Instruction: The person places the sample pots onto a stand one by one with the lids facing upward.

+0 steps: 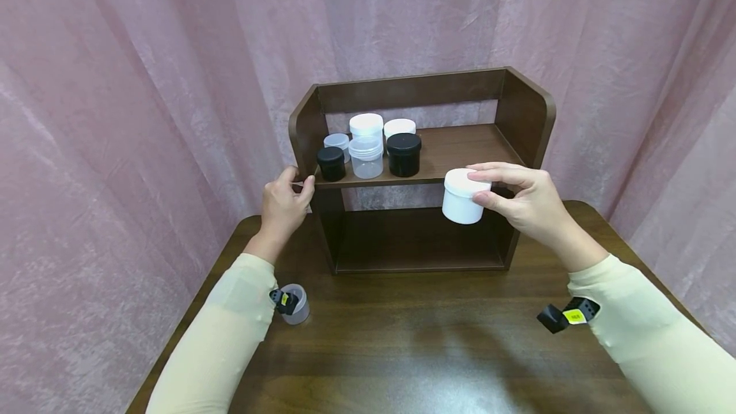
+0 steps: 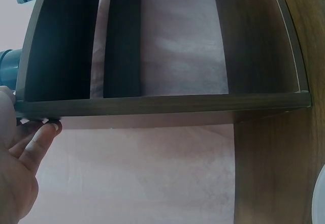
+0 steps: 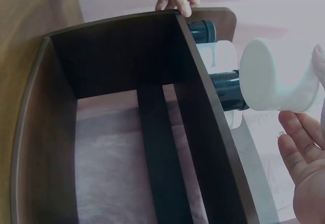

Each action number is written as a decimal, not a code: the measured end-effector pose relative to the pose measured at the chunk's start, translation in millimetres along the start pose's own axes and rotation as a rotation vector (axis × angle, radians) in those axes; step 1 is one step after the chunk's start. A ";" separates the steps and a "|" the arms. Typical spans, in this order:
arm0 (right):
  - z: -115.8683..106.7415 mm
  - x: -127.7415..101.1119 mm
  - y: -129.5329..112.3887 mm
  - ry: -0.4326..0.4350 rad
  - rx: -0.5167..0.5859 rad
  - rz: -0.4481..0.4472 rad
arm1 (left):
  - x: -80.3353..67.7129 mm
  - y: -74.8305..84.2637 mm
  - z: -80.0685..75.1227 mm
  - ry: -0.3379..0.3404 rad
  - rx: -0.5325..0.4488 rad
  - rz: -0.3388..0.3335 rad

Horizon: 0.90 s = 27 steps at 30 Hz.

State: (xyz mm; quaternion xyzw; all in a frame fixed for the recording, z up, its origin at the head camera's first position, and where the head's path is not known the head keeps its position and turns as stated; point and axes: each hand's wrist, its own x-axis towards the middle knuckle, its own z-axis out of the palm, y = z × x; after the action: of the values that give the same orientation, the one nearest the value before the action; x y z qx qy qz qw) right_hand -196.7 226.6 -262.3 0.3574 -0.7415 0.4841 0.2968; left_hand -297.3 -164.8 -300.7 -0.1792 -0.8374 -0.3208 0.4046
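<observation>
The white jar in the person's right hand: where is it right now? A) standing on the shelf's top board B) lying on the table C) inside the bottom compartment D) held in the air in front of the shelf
D: the right hand grips the white jar in mid-air, just in front of the shelf.

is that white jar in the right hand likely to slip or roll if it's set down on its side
The white jar looks smooth, so the right hand pinching its lid might slip. It is round, so sideways it would probably roll; upright it looks squat and stable.
</observation>
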 end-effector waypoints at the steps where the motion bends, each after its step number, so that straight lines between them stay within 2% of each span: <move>1: -0.8 1.1 4.4 0.002 0.008 0.002 | -0.1 0.1 -0.1 -0.001 0.000 -0.001; 6: -3.0 9.0 14.4 0.003 0.043 0.003 | -0.7 0.6 -0.1 -0.002 0.004 -0.010; 11: -3.6 18.2 2.2 0.013 0.027 0.009 | -0.4 -0.1 0.8 0.000 0.014 -0.012; 16: -4.1 27.4 -5.6 0.017 0.064 0.023 | -0.3 -0.6 1.0 0.002 0.008 -0.006; 18: -4.6 31.3 -0.7 0.022 0.074 0.034 | -0.5 -0.4 1.2 0.003 0.007 -0.006; 27: -6.4 50.1 35.1 0.045 -0.036 0.161 | -1.0 -1.2 2.1 0.003 0.015 -0.015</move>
State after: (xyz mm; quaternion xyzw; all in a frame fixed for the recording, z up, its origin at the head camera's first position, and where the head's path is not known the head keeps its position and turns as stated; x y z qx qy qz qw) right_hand -253.3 230.1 -238.5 0.2802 -0.7696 0.5008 0.2799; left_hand -298.6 -164.3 -303.0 -0.1694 -0.8404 -0.3180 0.4049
